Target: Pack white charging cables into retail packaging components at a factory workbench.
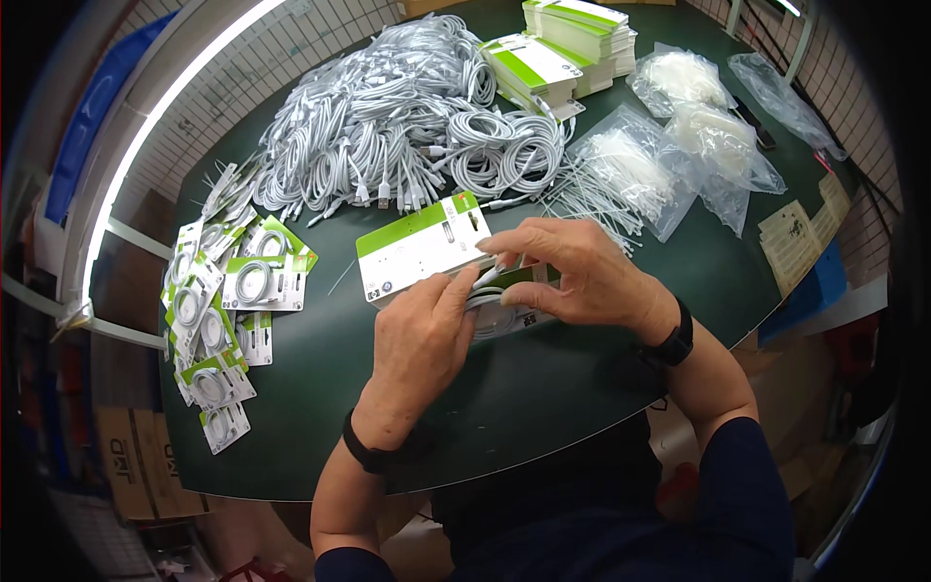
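A coiled white cable (488, 315) lies against a green and white printed card (529, 317) in front of me. My left hand (419, 335) is closed on the left side of the coil, its index finger stretched along it. My right hand (587, 276) curls over the coil from the right, its thumb on the coil and its fingertips by a cable end (493, 275). Part of the card and coil is hidden by the fingers. Just beyond my hands sits a stack of white and green cards (412, 252).
A large heap of white cables (388, 116) fills the table's far side. Finished-looking carded cables (208, 330) are piled at left. Further card stacks (558, 63) stand at the back. White zip ties (592, 199) lie loose and in clear plastic bags (630, 165) at right.
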Motion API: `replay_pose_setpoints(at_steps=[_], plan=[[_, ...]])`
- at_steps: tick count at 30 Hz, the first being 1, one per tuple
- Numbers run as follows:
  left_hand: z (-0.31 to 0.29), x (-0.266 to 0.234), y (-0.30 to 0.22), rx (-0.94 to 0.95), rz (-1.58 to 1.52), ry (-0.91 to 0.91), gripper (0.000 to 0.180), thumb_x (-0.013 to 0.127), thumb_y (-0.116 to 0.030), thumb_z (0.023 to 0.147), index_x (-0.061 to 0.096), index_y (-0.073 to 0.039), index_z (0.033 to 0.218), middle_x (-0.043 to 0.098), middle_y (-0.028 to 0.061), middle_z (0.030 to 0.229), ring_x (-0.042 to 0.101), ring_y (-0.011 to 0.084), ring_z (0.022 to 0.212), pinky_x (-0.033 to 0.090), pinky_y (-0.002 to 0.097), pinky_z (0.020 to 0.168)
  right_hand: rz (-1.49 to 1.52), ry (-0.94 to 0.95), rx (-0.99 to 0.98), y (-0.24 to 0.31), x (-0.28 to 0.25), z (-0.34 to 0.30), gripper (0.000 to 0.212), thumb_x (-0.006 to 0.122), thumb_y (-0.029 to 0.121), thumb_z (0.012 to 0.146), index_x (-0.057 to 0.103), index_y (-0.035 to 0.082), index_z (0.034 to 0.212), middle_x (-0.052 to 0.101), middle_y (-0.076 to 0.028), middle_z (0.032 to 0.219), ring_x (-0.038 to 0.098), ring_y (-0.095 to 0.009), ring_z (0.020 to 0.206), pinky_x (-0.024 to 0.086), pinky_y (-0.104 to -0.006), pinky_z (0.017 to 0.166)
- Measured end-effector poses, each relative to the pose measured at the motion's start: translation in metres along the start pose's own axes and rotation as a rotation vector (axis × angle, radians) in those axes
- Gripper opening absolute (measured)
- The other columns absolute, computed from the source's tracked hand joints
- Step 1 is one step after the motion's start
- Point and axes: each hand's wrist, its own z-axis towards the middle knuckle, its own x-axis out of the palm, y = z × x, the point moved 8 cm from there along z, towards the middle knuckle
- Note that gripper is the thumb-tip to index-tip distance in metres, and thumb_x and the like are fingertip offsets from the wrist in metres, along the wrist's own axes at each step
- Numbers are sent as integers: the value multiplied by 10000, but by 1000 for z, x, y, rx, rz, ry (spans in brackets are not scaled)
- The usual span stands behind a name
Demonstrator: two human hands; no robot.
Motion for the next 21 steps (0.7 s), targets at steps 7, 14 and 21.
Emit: replay_pose_setpoints(at_steps=[7,14,21], plan=[[1,10,-6,39,-9,-45,513,760,-25,783,679,-61,1288,666,88,933,671,291,792,547,418,697,-312,5,-198,5,11,-5,268,854,95,794,703,60,1013,683,-72,890,685,-282,756,559,-371,651],[-6,3,3,49,-156,-233,415,750,81,771,709,-42,1165,740,140,1008,737,320,872,595,387,767,-325,-40,-145,1,12,-4,226,852,89,795,641,69,875,678,-61,867,687,-273,795,556,-378,648],[-8,0,2,158,-133,-303,311,792,83,757,726,-18,1044,752,140,1017,752,308,872,608,369,751,-282,-64,-158,1,13,-7,233,861,61,775,647,68,866,691,-57,879,690,-259,792,553,-360,646]])
